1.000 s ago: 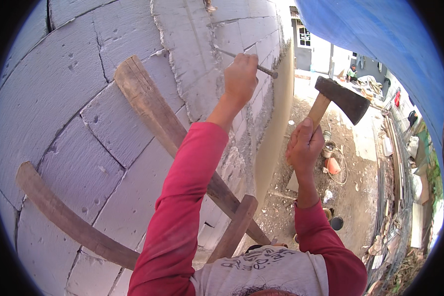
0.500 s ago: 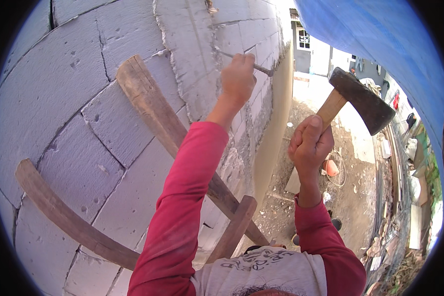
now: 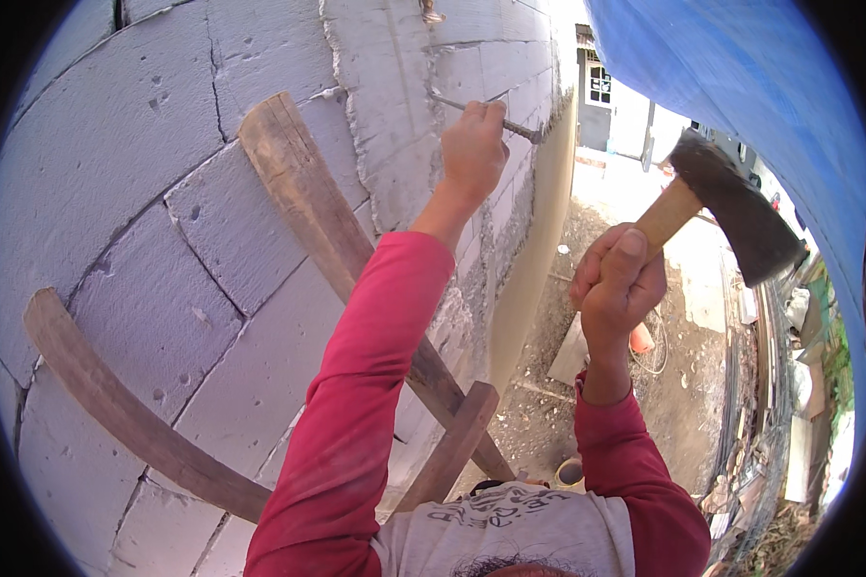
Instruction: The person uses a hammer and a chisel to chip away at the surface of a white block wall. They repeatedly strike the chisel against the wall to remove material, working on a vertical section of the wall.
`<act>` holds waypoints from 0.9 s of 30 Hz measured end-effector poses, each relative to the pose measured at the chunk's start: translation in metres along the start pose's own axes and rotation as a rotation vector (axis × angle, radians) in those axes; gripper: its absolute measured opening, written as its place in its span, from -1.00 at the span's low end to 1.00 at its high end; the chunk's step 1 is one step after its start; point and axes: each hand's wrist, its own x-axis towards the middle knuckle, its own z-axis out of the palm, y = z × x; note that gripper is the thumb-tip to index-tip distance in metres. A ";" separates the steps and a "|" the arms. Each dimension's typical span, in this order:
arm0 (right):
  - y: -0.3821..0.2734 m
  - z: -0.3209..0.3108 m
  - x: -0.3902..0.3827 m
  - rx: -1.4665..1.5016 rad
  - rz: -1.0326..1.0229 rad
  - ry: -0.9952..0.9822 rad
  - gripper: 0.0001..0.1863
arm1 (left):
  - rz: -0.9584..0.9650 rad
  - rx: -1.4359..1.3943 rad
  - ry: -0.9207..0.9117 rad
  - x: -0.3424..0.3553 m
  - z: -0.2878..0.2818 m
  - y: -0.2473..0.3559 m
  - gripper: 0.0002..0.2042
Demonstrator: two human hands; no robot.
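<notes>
My left hand point(image 3: 474, 151) is closed round a thin metal chisel point(image 3: 522, 130), held against the pale block wall. Its narrow end meets the grey mortared strip point(image 3: 385, 106), and its thicker end points right. In my right hand point(image 3: 621, 284) is a hatchet point(image 3: 741, 207), gripped by its short wooden handle. The dark head is raised to the right of the chisel, apart from it, with the blunt back toward the upper left and the blade toward the lower right. The head is slightly blurred.
Rough wooden poles point(image 3: 303, 192) lean by the block wall point(image 3: 144, 260), with a crosspiece point(image 3: 452, 447) close to my body. A blue tarp point(image 3: 741, 67) hangs at upper right. Far below, the dirt ground holds an orange container point(image 3: 642, 338), a bucket point(image 3: 570, 471) and scrap along the right.
My right hand has swung the hatchet slightly right and down, farther from the chisel. My left hand keeps the chisel at the wall. The whole view has shifted a little.
</notes>
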 end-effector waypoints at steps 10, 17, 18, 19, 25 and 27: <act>0.065 0.029 -0.007 -0.348 0.024 -0.096 -0.68 | 0.031 -0.009 0.002 0.000 0.000 -0.006 -0.67; 0.028 0.020 -0.005 0.122 -0.249 0.140 -0.66 | -0.025 0.000 0.011 -0.001 0.004 -0.005 -0.67; 0.058 0.017 -0.008 -0.033 -0.376 0.113 -0.66 | -0.028 -0.011 0.011 0.002 0.008 0.001 -0.68; 0.076 0.018 -0.011 -0.289 -0.280 0.015 -0.68 | -0.020 -0.041 0.038 0.003 0.006 0.000 -0.68; 0.069 0.013 -0.029 -0.448 -0.036 -0.072 -0.69 | -0.056 -0.065 0.042 -0.007 0.007 -0.014 -0.68; 0.048 0.010 -0.026 -0.298 -0.108 0.047 -0.71 | -0.012 -0.074 -0.006 -0.004 0.006 -0.004 -0.69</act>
